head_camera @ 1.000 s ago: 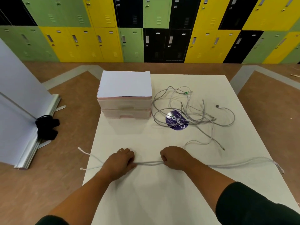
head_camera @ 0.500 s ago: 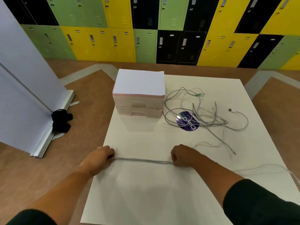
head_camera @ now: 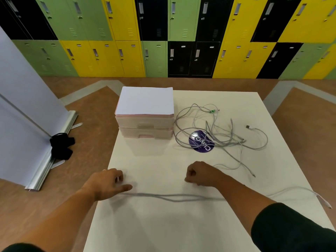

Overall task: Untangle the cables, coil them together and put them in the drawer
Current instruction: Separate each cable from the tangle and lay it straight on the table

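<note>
A doubled grey cable (head_camera: 172,196) lies stretched straight across the near part of the white table (head_camera: 163,228). My left hand (head_camera: 107,185) rests on its left end with curled fingers and the thumb out; a white tip shows between the fingers. My right hand (head_camera: 199,174) is a closed fist raised just behind the cable, holding nothing. The cable passes under my right forearm, and its white plug (head_camera: 325,203) lies at the table's right edge. A tangle of grey cables (head_camera: 218,135) lies farther back on the right. The small two-drawer unit (head_camera: 145,126) stands closed at the back left.
A round purple sticker (head_camera: 201,141) sits under the tangle. On the floor to the left stands a white roll-up banner (head_camera: 27,110) with a black object (head_camera: 61,148) at its base. Coloured lockers (head_camera: 163,37) line the far wall.
My left hand slid left along the cable, pulling it out straight. My right hand has let go of the cable and lifted back from it. The camera has shifted.
</note>
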The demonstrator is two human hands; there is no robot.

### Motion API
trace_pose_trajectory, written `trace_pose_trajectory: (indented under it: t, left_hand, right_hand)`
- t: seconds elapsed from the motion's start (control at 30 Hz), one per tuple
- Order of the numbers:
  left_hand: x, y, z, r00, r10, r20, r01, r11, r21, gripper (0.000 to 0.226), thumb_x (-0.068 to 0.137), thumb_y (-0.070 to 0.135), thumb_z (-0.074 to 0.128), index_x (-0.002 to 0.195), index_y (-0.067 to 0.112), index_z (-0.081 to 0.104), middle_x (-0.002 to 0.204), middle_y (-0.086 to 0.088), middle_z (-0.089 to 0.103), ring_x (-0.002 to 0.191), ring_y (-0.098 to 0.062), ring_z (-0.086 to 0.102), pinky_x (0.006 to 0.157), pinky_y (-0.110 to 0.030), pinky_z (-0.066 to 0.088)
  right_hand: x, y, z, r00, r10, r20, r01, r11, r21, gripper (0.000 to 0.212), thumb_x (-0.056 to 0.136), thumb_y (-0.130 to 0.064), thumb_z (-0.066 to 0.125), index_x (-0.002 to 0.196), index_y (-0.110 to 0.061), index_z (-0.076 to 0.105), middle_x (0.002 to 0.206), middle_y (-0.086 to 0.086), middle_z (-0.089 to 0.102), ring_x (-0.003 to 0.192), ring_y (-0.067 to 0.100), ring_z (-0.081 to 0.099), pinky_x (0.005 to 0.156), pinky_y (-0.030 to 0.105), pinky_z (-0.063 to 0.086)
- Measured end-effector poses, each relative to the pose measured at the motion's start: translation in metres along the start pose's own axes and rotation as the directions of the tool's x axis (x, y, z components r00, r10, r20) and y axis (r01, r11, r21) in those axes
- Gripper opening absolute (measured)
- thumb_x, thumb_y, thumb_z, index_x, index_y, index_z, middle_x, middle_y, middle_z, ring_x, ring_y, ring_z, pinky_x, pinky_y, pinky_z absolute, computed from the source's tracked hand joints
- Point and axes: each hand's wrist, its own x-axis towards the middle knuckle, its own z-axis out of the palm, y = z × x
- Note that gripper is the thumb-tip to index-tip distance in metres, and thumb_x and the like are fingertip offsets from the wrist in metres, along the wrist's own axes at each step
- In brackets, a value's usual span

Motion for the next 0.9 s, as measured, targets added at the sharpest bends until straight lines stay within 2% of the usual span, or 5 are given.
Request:
trace_pose_trajectory:
  t: [0.27, 0.43, 0.57, 0.73, 0.9]
  left_hand:
    - [0.067, 0.102, -0.02, 0.969, 0.138, -0.207, -0.189, 0.95, -0.248, 0.021, 0.096, 0.048, 0.055, 0.105, 0.031, 0.063, 0.101, 0.014, 0.058, 0.089, -0.007, 0.059, 0.072, -0.021, 0.043]
    - [0.121, 0.17, -0.04, 0.869, 0.29, -0.401, -0.366, 0.922, -0.126, 0.041, 0.1, 0.016, 0.048, 0.142, 0.017, 0.051, 0.145, -0.004, 0.048, 0.128, -0.026, 0.048, 0.102, -0.036, 0.045]
    - [0.155, 0.208, -0.055, 0.896, 0.223, -0.383, -0.303, 0.939, -0.164, 0.054, 0.102, 0.014, 0.044, 0.154, 0.011, 0.031, 0.158, -0.011, 0.034, 0.14, -0.031, 0.037, 0.111, -0.04, 0.037]
    - [0.172, 0.236, -0.061, 0.911, 0.195, -0.363, -0.27, 0.948, -0.17, 0.032, 0.102, 0.022, 0.046, 0.131, 0.014, 0.058, 0.124, -0.01, 0.062, 0.11, -0.031, 0.06, 0.09, -0.041, 0.05]
    - [0.163, 0.258, -0.071, 0.898, 0.252, -0.36, -0.359, 0.894, -0.269, 0.024, 0.101, 0.026, 0.053, 0.111, 0.014, 0.07, 0.102, -0.005, 0.066, 0.091, -0.023, 0.063, 0.075, -0.031, 0.049]
  right_hand:
    - [-0.001, 0.044, -0.061, 0.969, 0.036, -0.244, -0.053, 0.997, -0.064, 0.009, 0.088, -0.023, 0.061, 0.079, -0.023, 0.062, 0.079, -0.007, 0.064, 0.072, 0.01, 0.058, 0.061, 0.023, 0.04]
    - [-0.001, 0.063, -0.077, 0.954, 0.051, -0.297, -0.054, 0.999, 0.0, 0.01, 0.087, -0.022, 0.06, 0.078, -0.021, 0.063, 0.077, -0.005, 0.065, 0.07, 0.012, 0.06, 0.064, 0.029, 0.048]
    - [0.0, 0.067, -0.087, 0.942, 0.052, -0.332, -0.023, 0.996, 0.09, 0.008, 0.09, -0.023, 0.061, 0.089, -0.017, 0.066, 0.088, -0.002, 0.069, 0.078, 0.017, 0.066, 0.07, 0.03, 0.052]
    - [0.007, 0.07, -0.101, 0.915, 0.051, -0.399, 0.001, 0.991, 0.131, 0.014, 0.09, -0.025, 0.065, 0.103, -0.019, 0.065, 0.102, -0.002, 0.063, 0.093, 0.017, 0.059, 0.081, 0.032, 0.048]
    - [0.015, 0.062, -0.105, 0.888, 0.052, -0.456, 0.025, 0.987, 0.162, 0.04, 0.095, -0.02, 0.059, 0.135, -0.023, 0.053, 0.128, -0.002, 0.05, 0.11, 0.016, 0.056, 0.087, 0.027, 0.043]
